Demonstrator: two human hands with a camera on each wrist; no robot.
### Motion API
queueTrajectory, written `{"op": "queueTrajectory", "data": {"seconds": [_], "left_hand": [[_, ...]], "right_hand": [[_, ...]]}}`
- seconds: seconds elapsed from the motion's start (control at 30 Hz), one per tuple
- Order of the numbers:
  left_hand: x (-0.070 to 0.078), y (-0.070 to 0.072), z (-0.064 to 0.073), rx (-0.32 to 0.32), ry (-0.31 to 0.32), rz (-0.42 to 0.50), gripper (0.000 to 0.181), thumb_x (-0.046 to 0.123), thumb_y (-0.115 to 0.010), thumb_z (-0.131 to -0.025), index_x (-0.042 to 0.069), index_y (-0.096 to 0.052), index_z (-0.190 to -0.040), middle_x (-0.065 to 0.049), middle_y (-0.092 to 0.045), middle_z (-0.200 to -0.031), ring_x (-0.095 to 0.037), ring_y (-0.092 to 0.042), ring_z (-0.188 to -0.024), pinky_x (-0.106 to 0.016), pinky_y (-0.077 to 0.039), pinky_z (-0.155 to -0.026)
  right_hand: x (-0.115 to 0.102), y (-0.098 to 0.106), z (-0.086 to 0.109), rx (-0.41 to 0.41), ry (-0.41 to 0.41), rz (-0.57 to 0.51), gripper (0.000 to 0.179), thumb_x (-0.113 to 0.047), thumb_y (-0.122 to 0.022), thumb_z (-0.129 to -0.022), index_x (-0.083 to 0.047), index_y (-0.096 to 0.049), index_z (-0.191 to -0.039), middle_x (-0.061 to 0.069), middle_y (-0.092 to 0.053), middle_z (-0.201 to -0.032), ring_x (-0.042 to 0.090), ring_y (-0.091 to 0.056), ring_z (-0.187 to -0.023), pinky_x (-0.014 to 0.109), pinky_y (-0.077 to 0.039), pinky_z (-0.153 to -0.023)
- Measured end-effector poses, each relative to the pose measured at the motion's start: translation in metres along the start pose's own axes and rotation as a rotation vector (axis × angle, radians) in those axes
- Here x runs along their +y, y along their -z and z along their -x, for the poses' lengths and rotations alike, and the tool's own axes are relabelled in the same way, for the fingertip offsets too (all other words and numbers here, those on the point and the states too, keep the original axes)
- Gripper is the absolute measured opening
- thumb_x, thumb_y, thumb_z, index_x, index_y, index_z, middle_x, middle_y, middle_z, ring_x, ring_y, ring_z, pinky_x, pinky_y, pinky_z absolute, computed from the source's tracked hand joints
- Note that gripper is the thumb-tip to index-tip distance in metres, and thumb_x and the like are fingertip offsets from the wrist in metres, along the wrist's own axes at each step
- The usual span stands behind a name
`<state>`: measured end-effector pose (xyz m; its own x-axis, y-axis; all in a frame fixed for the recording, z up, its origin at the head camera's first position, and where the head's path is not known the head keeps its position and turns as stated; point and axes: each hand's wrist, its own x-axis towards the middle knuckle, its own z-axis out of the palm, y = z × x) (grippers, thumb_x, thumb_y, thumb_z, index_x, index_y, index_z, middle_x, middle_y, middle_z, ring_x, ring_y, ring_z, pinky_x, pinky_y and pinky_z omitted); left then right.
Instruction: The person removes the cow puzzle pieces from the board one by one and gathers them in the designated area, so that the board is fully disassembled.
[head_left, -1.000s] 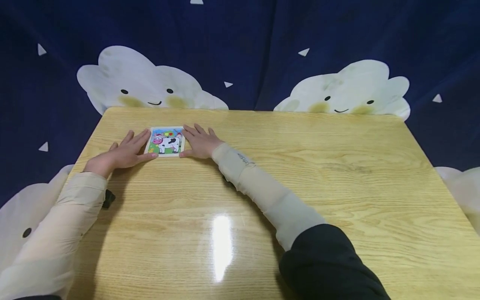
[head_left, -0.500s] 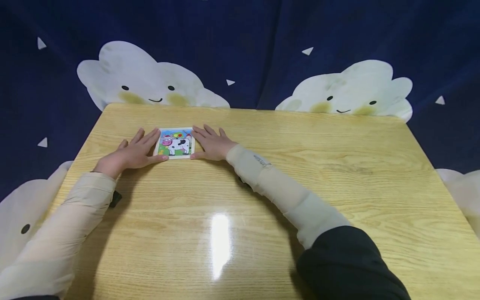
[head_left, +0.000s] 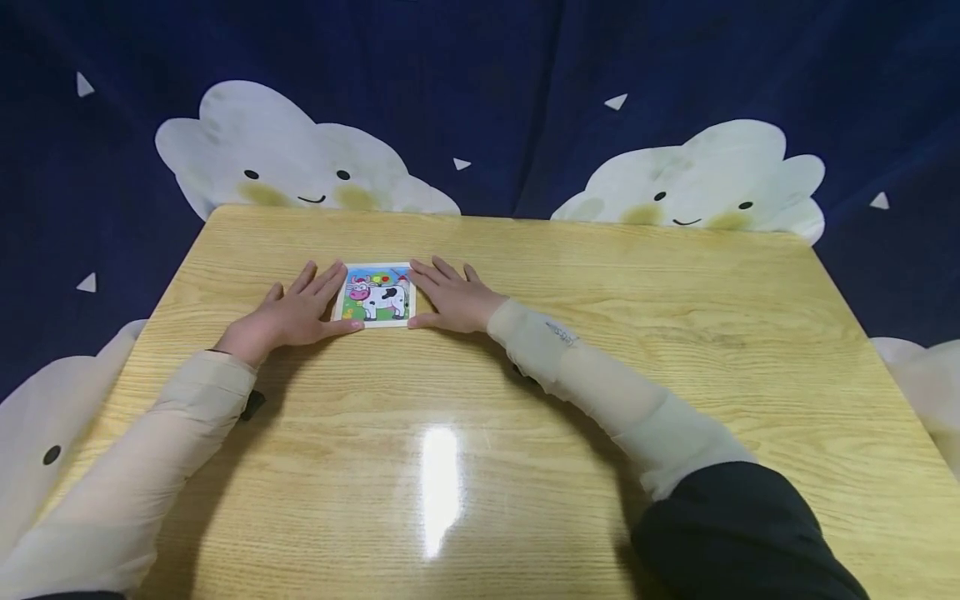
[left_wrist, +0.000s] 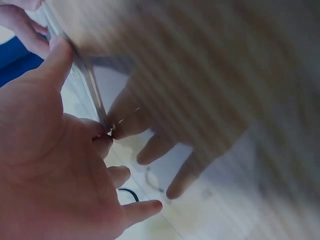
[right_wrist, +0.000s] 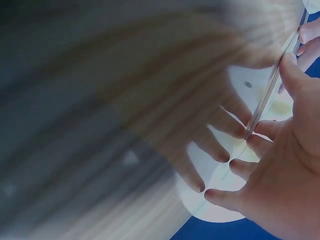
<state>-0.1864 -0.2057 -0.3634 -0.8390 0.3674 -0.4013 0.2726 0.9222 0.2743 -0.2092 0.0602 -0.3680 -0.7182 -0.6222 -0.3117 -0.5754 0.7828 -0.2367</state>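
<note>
A small, flat square picture board [head_left: 377, 295] with a cartoon cow and a pale border lies on the wooden table, left of centre toward the back. My left hand [head_left: 291, 318] is at its left side, thumb touching the near left corner and extended fingers along the left edge. Opposite it, my right hand [head_left: 459, 302] touches the right edge with thumb and spread fingers. The left wrist view shows the board's thin edge [left_wrist: 90, 85] against the thumb and fingertips. From the right wrist, the board's other edge [right_wrist: 265, 102] meets my fingertips. Neither hand curls round it.
The light wood table [head_left: 675, 375] has a glossy top that mirrors the hands. Behind it hangs a dark blue curtain [head_left: 495, 83] with smiling white clouds [head_left: 285, 158]. Small dark objects [head_left: 252, 405] show under the wrists.
The board has slid to the right and slightly toward me, with both hands moving along at its sides. The cow picture stays facing up.
</note>
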Motion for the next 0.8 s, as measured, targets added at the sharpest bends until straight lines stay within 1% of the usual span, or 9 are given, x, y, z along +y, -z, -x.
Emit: {"op": "queueTrajectory", "data": {"seconds": [0.17, 0.27, 0.47, 0.6, 0.8], "left_hand": [[0.016, -0.007, 0.002, 0.035, -0.021, -0.013, 0.098, 0.064, -0.047, -0.094, 0.007, 0.001, -0.158, -0.014, 0.003, -0.164, -0.040, 0.008, -0.147, -0.072, -0.003, -0.107], [0.026, -0.012, 0.002, 0.042, -0.021, -0.025, 0.099, 0.066, -0.046, -0.094, 0.008, 0.001, -0.158, -0.012, 0.003, -0.164, -0.039, 0.007, -0.148, -0.071, -0.003, -0.108], [0.042, -0.020, -0.001, 0.046, -0.022, -0.038, 0.100, 0.068, -0.045, -0.093, 0.009, 0.002, -0.158, -0.010, 0.003, -0.164, -0.036, 0.007, -0.148, -0.070, -0.001, -0.108], [0.054, -0.023, 0.001, 0.037, -0.021, -0.046, 0.098, 0.066, -0.045, -0.094, 0.010, 0.003, -0.158, -0.009, 0.004, -0.165, -0.035, 0.009, -0.148, -0.069, 0.000, -0.109], [0.070, -0.032, 0.003, 0.050, -0.024, -0.043, 0.099, 0.068, -0.044, -0.093, 0.011, 0.003, -0.158, -0.007, 0.004, -0.165, -0.034, 0.008, -0.148, -0.069, 0.000, -0.110]], "right_hand": [[0.009, -0.002, 0.015, 0.003, 0.001, 0.001, 0.084, -0.062, -0.042, -0.097, -0.019, -0.007, -0.160, -0.002, 0.002, -0.165, 0.024, 0.005, -0.150, 0.059, -0.006, -0.115], [0.014, -0.004, 0.025, 0.010, 0.001, -0.001, 0.084, -0.062, -0.043, -0.097, -0.019, -0.008, -0.160, -0.002, 0.000, -0.165, 0.025, 0.003, -0.150, 0.060, -0.007, -0.114], [0.024, -0.009, 0.042, 0.030, 0.008, -0.009, 0.084, -0.061, -0.044, -0.096, -0.017, -0.010, -0.159, -0.001, -0.002, -0.165, 0.026, 0.002, -0.150, 0.061, -0.008, -0.114], [0.029, -0.011, 0.054, 0.036, 0.018, -0.018, 0.083, -0.060, -0.045, -0.097, -0.016, -0.011, -0.159, 0.000, -0.002, -0.165, 0.027, 0.001, -0.150, 0.062, -0.008, -0.114], [0.037, -0.017, 0.073, 0.049, 0.027, -0.029, 0.082, -0.058, -0.045, -0.098, -0.015, -0.011, -0.159, 0.000, -0.003, -0.165, 0.027, 0.001, -0.150, 0.063, -0.007, -0.113]]}}
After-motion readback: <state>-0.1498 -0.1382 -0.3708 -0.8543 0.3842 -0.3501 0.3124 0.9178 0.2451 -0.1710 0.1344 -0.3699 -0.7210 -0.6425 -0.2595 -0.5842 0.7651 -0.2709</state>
